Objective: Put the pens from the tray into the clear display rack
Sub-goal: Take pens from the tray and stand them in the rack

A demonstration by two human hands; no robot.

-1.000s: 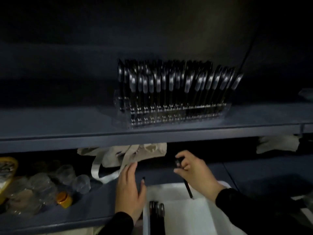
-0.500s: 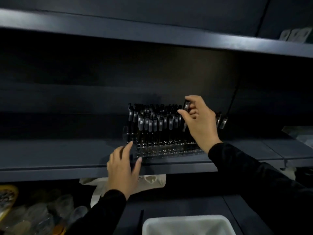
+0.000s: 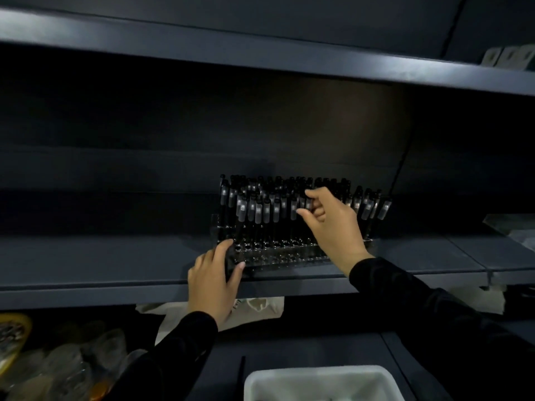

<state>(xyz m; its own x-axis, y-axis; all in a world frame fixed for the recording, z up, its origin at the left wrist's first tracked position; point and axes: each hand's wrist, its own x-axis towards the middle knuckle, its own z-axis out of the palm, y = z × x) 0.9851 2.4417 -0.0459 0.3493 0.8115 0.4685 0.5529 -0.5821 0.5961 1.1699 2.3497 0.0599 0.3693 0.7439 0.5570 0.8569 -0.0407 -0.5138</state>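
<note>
**Pen Rack on Middle Shelf: Hand Positions**

The clear display rack (image 3: 278, 256) is located on the dark middle shelf (image 3: 115, 264), close to its front edge. Its rows are filled with upright black pens (image 3: 260, 209), their grey-labelled caps standing at staggered heights; the pens at the right end are tilted toward the right.

The left hand (image 3: 212, 280) is placed at the rack's front left corner. Its fingers are loosely spread and laid against the corner, with the thumb on the front face and the fingertips over the upper edge. The rack is touched but not lifted.

The right hand (image 3: 333, 227) is raised in front of the pen caps, right of centre. The thumb and index finger are brought together in a pinch at cap height, and the remaining fingers are curled beneath. A pen cap appears to be held in that pinch, although the dim light and dark pens prevent this from being confirmed.

The white tray (image 3: 318, 380) is seen on the lower shelf at the bottom of the view, well apart from the rack; its contents cannot be made out. A single dark pen (image 3: 241, 374) is lying just left of the tray. A pale cloth bag (image 3: 260, 308) is stowed under the middle shelf, and clear plastic items (image 3: 66, 363) are piled at the lower left.
</note>
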